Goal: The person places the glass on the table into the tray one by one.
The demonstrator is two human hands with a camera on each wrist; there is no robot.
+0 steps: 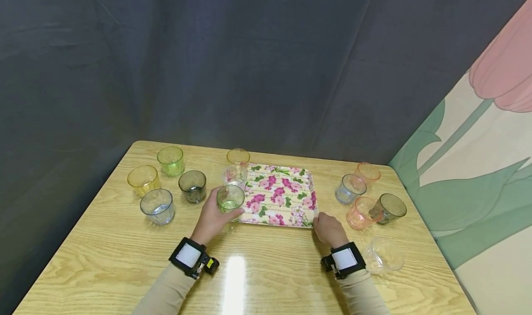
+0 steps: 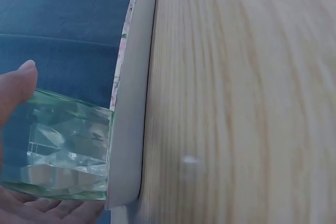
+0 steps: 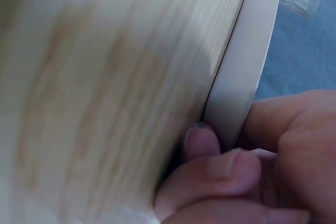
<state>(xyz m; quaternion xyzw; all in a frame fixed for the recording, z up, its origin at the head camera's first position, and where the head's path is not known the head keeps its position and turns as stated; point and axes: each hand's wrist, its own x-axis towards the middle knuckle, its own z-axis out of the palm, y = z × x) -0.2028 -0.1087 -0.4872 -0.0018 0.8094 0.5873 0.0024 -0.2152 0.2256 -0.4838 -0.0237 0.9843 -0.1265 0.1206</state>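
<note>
A floral tray (image 1: 278, 195) with a pale rim lies on the table. My left hand (image 1: 217, 215) grips a green glass (image 1: 230, 199) at the tray's front left corner, thumb on one side and fingers on the other. In the left wrist view the faceted green glass (image 2: 68, 148) has its base against the tray's rim (image 2: 128, 103). Behind it, along the tray's left side, stand a clear glass (image 1: 235, 176) and a yellow-rimmed glass (image 1: 238, 158). With curled fingers my right hand (image 1: 330, 231) holds the tray's front right corner; the right wrist view shows fingertips (image 3: 202, 142) at the rim.
To the left stand green (image 1: 171, 162), yellow (image 1: 143, 181), grey (image 1: 193, 187) and bluish (image 1: 158, 207) glasses. On the right are another bluish glass (image 1: 350, 189), pink glasses (image 1: 361, 213), a dark glass (image 1: 390, 208) and a clear one (image 1: 384, 256). A dark curtain (image 1: 249, 65) hangs behind the table.
</note>
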